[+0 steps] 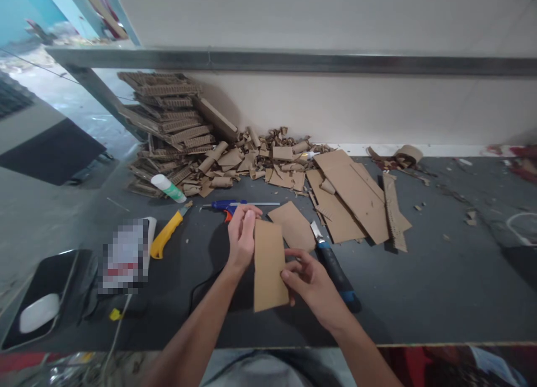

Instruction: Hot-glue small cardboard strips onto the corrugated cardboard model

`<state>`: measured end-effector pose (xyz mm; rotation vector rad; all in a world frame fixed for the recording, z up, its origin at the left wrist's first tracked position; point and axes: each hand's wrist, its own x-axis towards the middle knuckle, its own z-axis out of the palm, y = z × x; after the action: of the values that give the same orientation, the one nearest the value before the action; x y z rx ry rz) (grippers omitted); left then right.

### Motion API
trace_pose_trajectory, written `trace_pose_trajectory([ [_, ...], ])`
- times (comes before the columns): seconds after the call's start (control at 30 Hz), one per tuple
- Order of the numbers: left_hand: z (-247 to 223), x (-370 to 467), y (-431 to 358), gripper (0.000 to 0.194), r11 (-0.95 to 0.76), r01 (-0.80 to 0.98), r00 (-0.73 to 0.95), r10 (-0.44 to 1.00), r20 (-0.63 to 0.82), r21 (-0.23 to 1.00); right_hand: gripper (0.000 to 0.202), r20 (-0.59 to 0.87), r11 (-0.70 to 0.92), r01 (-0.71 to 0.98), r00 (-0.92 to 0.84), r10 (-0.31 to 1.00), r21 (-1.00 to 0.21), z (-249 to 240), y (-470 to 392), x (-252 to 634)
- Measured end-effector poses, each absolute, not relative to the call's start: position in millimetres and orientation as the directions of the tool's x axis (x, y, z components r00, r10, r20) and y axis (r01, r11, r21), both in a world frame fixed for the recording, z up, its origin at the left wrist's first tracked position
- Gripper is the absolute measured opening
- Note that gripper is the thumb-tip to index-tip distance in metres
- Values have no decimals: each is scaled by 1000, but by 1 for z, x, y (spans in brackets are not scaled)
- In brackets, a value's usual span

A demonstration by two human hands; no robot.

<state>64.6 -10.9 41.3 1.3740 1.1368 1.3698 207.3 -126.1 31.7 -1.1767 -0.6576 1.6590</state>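
A narrow rectangular piece of cardboard [269, 269] is held up above the dark table between both hands. My left hand [242, 239] grips its upper left edge, with the thumb along the side. At the lower right edge, the fingers and thumb of my right hand [308, 283] pinch it. Behind it lies another flat cardboard piece [292, 225]. A blue glue gun [224, 204] with an orange trigger rests just beyond my left hand. Close to my right hand lies a black and blue utility knife [335, 269], blade pointing away.
Stacked corrugated cardboard [176, 118] and scraps [251, 157] line the back. Larger cardboard sheets [352, 191] lie right of centre. On the left are a glue stick [168, 188], a yellow cutter [170, 233] and a phone [42, 286] with a white case on it. The table's front edge [440, 344] runs below.
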Motion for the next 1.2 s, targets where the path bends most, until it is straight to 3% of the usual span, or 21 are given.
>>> trace_pose_trajectory([
  [0.1, 39, 55, -20, 37, 2, 264, 79, 997, -23, 964, 54, -355, -308, -290, 127, 926, -906, 18, -129, 208],
  [0.23, 34, 43, -39, 41, 188, 363, 329, 890, -314, 913, 46, -319, -301, -113, 216, 923, -947, 7, -133, 214],
  [0.37, 32, 28, -53, 43, 234, 375, 278, 895, -349, 897, 29, -117, -182, 319, 212, 970, -930, 7, -134, 224],
  [0.43, 33, 19, -57, 45, 238, 395, 221, 913, -343, 887, 23, -14, -103, 536, 168, 986, -838, 7, -137, 230],
  [0.53, 33, 6, -63, 45, 233, 423, 151, 935, -322, 876, 20, 0, -66, 696, 93, 996, -715, 5, -143, 236],
  [0.8, 15, 1, -90, 56, 294, 420, 68, 933, -353, 859, 24, 42, -49, 758, 100, 994, -650, -2, -143, 225],
  [0.93, 9, 6, -95, 53, 215, 497, 122, 942, -313, 841, 32, -84, -53, 812, 5, 996, -581, 6, -134, 226],
  [1.07, 9, 9, -94, 50, 164, 551, 123, 954, -274, 818, 12, -184, -2, 816, -128, 974, -579, 14, -126, 228],
  [1.2, 11, 8, -93, 50, 150, 568, 119, 958, -262, 809, 21, -226, 1, 809, -166, 960, -588, 19, -121, 227],
])
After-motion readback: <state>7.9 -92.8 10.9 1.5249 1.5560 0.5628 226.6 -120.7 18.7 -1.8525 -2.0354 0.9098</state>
